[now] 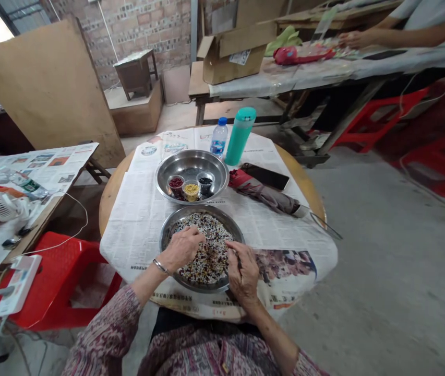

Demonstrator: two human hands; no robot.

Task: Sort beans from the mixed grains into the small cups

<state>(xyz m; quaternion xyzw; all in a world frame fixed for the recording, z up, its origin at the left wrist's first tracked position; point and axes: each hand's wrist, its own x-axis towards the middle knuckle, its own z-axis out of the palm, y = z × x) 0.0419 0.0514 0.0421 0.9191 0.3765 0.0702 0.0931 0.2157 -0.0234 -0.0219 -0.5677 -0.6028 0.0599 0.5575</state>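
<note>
A steel bowl (163, 237) in front of me holds mixed grains and beans (210, 256), white, dark red, yellow and black. My left hand (183, 248), with a bangle at the wrist, is over the left side of the mix, its fingertips pinched together. At the bowl's right rim, my right hand (243, 271) has its fingers bent, thumb and forefinger close together over the mix. Anything in either pinch is too small to make out. Behind stands a second steel bowl (163, 190) with small cups of red beans (176, 184), yellow grains (191, 190) and black beans (205, 181).
A newspaper-covered round table (136, 224) carries a water bottle (219, 138), a teal flask (241, 137), a phone (267, 176) and a folded umbrella (263, 194). A red stool (56, 282) with a power strip (17, 286) stands left. Across the room, another person's hands (353, 40) work at a bench.
</note>
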